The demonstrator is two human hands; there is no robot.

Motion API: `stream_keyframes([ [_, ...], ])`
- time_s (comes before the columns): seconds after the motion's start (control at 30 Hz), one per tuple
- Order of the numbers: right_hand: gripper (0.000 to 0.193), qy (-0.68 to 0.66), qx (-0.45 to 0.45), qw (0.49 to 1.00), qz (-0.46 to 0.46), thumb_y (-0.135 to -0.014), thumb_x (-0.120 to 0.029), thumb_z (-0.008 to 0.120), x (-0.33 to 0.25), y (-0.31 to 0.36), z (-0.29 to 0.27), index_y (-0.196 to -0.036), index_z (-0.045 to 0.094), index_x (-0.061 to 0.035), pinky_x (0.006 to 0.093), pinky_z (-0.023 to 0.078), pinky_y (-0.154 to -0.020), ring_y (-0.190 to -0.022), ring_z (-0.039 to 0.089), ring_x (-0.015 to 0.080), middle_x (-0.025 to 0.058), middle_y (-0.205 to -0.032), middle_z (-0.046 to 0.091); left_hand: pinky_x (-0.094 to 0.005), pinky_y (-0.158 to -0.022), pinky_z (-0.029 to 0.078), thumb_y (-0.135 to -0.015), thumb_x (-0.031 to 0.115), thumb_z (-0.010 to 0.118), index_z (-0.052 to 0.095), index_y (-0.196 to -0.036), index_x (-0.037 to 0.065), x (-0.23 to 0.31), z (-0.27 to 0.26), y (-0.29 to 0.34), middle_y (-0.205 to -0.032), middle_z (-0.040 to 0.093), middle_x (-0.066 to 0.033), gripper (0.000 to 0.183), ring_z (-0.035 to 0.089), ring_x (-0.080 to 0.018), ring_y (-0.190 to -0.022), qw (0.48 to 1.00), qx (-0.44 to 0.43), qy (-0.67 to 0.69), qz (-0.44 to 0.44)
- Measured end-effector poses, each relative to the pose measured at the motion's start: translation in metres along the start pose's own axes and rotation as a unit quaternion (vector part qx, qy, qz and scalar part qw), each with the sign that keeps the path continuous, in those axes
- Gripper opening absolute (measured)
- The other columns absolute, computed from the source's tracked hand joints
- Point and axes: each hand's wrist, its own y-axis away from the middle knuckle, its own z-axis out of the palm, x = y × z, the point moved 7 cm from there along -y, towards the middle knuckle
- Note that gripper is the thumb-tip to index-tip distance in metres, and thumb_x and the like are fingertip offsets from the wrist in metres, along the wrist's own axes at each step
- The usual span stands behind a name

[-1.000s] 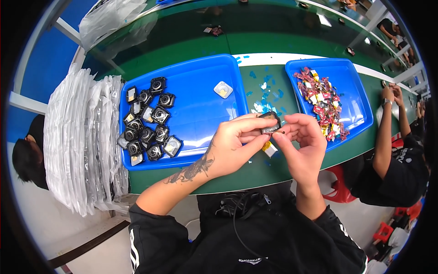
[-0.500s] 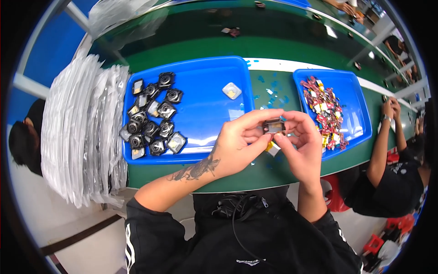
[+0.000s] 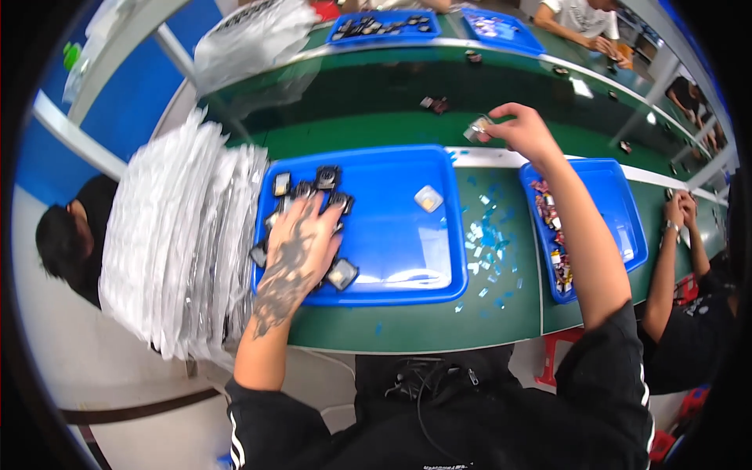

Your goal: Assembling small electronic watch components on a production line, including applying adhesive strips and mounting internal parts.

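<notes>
My left hand (image 3: 300, 239) is spread over a cluster of small black square modules with round, lens-like centres (image 3: 328, 175) in the left part of a large blue tray (image 3: 372, 299). Its fingertips reach in among them and hide some. Out over the green conveyor belt (image 3: 376, 129), my right hand (image 3: 521, 133) is raised, thumb and fingers pinched on a small square clear-and-pale part (image 3: 476, 128). A similar part (image 3: 428, 198), clear with a yellowish middle, lies by itself at the tray's right side.
Right of the large tray, blue and white scraps (image 3: 489, 235) litter the green table. A smaller blue tray (image 3: 619, 227) holds a heap of reddish parts, partly behind my right forearm. Stacked plastic-wrapped sheets (image 3: 168, 243) stand at the left. Co-workers sit right and across.
My hands have separated from above the table. The left went to the modules in the tray, the right out over the belt with a part. The view has shifted, showing more far side.
</notes>
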Motion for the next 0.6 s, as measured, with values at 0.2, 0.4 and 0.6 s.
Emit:
stream_keyframes([
  [0.2, 0.033, 0.212, 0.053, 0.974, 0.061, -0.071, -0.018, 0.079, 0.067, -0.065, -0.005, -0.096, 0.065, -0.0015, 0.0311, 0.051, -0.074, -0.081, 0.066, 0.0205, 0.0107, -0.084, 0.07, -0.0425, -0.096, 0.047, -0.079, 0.01, 0.067, 0.058, -0.119, 0.011, 0.0, 0.012, 0.015, -0.128, 0.057, -0.0159, 0.041, 0.057, -0.0365, -0.112, 0.995, -0.074, 0.063, 0.004],
  [0.4, 0.029, 0.208, 0.083, 0.973, -0.058, -0.08, -0.023, 0.072, 0.024, -0.014, -0.065, -0.1, 0.067, -0.002, 0.0347, 0.053, -0.072, -0.078, 0.068, 0.0233, 0.0109, -0.082, 0.068, -0.0437, -0.077, 0.05, -0.082, 0.012, 0.062, 0.058, -0.097, 0.005, 0.007, 0.011, -0.009, -0.091, 0.065, -0.0132, 0.017, 0.062, -0.0327, -0.087, 0.999, -0.042, 0.005, 0.01],
  [0.6, 0.007, 0.29, -0.141, 0.942, -0.098, -0.077, -0.008, 0.065, 0.024, 0.064, -0.063, -0.081, 0.066, -0.0016, 0.0316, 0.05, -0.062, -0.067, 0.064, 0.0173, 0.0098, -0.072, 0.066, -0.0432, -0.069, 0.052, -0.091, 0.007, 0.052, 0.055, -0.103, 0.003, 0.027, 0.013, -0.039, -0.08, 0.065, -0.0184, 0.013, 0.066, -0.0367, -0.083, 0.974, -0.017, 0.218, -0.063],
])
